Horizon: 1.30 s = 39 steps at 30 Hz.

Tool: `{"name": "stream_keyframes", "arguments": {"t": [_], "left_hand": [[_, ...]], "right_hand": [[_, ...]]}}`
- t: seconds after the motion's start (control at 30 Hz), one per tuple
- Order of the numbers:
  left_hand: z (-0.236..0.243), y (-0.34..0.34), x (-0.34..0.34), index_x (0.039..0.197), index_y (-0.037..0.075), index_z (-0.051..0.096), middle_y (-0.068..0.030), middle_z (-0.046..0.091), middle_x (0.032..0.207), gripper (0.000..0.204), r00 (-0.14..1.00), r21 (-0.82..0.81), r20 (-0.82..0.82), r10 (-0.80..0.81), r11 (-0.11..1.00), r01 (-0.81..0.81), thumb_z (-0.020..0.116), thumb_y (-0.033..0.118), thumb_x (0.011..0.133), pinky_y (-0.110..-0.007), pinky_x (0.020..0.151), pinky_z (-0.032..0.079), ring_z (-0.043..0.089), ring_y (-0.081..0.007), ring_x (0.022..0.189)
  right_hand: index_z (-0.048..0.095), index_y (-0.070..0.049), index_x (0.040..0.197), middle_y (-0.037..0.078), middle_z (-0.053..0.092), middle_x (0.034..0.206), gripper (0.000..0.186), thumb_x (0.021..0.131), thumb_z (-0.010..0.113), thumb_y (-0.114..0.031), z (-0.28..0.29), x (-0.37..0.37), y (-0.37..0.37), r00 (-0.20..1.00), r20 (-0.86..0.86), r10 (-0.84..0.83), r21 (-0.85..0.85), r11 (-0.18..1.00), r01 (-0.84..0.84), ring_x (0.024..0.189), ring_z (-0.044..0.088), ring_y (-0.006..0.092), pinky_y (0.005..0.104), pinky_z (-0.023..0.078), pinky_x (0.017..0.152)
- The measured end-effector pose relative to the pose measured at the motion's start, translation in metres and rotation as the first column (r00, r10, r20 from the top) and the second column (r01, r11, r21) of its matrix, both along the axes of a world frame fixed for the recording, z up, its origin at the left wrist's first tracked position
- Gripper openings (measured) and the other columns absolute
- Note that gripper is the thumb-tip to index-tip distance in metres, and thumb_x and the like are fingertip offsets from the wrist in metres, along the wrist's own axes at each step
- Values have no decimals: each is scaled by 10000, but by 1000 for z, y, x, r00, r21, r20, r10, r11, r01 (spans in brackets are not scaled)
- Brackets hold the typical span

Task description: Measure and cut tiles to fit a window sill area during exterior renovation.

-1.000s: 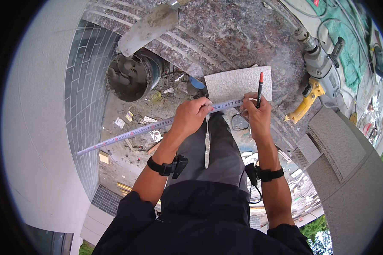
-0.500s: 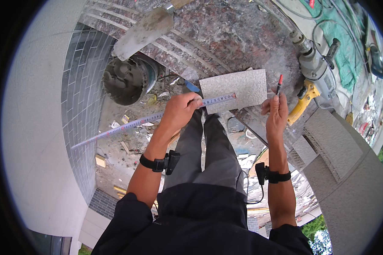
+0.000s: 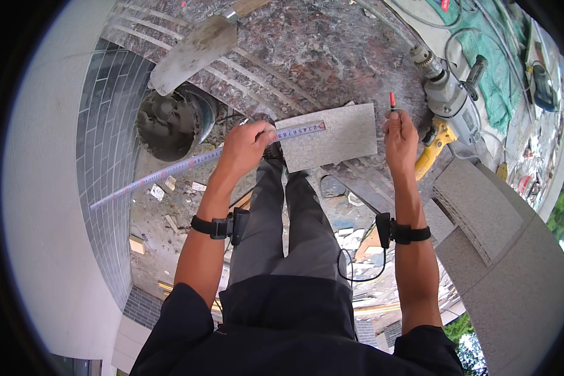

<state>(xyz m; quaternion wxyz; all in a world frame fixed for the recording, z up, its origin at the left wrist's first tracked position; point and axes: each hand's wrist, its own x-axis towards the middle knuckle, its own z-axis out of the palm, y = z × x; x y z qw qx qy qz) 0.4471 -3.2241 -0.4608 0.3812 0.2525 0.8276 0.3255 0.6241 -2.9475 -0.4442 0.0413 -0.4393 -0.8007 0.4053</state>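
Observation:
My left hand (image 3: 247, 147) is closed on a long pale measuring tape (image 3: 169, 172), which slants from the grey brick wall at left across to a small speckled tile (image 3: 338, 141), where its end lies over the tile's face. The tile rests on a stained stone ledge (image 3: 313, 56). To the right of the tile, my right hand (image 3: 400, 138) grips an upright marker (image 3: 392, 100) with a red tip, away from the tape. A yellow-and-grey drill (image 3: 451, 106) lies just right of that hand.
A bucket of grey mortar (image 3: 169, 125) stands below the ledge at left, under a trowel (image 3: 188, 50). Beside the drill are green netting (image 3: 492, 84), cables and other tools. Stacked speckled tiles (image 3: 476, 213) are at lower right. Debris lies around my legs.
My right hand has released the tape and moved rightward with the marker, raising it upright. My left hand has shifted left and up, sliding the tape's end onto the tile.

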Motion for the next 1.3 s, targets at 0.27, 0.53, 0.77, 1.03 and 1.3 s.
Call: {"name": "stream_keyframes", "arguments": {"t": [0.27, 0.53, 0.77, 1.03, 1.3], "left_hand": [[-13, -4, 3, 966, 41, 698, -154, 669, 769, 198, 1000, 45, 10, 23, 999, -24, 647, 223, 906, -371, 638, 472, 626, -326, 677], [-9, -2, 0, 962, 23, 693, -175, 652, 757, 182, 998, -16, 53, -16, 1000, 17, 630, 184, 907, -372, 639, 471, 631, -325, 677], [-11, -2, 2, 958, 12, 684, -178, 641, 745, 190, 1000, 35, 16, 5, 999, -5, 635, 186, 902, -368, 633, 467, 620, -320, 660], [-11, -3, 1, 952, 27, 693, -161, 674, 779, 207, 999, 18, 49, 14, 1000, -15, 634, 220, 904, -370, 663, 482, 652, -316, 707], [-9, -1, 2, 934, 46, 702, -150, 685, 785, 196, 999, 0, 31, 10, 1000, -10, 640, 228, 897, -388, 673, 485, 659, -318, 718]], "right_hand": [[569, -18, 932, 86, 563, 644, 312, 1043, 475, -293, -20, 1, 8, 999, 9, -46, 22, 999, 45, 590, 540, 191, 356, 439, 582], [589, -6, 940, 76, 583, 665, 325, 1043, 476, -293, -21, 2, 7, 998, -29, -58, -139, 989, 54, 591, 543, 169, 326, 434, 567], [577, -13, 949, 125, 570, 659, 308, 1039, 477, -290, -20, 2, 13, 1000, -21, 22, -48, 999, -23, 586, 564, 251, 385, 437, 578], [574, -20, 990, 218, 534, 694, 277, 1032, 490, -281, -25, 0, 8, 997, 15, 70, 191, 979, -72, 637, 531, 399, 457, 408, 593], [573, -42, 1132, 166, 561, 682, 261, 1029, 512, -274, -25, 11, 4, 999, 44, 4, 123, 992, -10, 607, 530, 292, 407, 438, 604]]}}
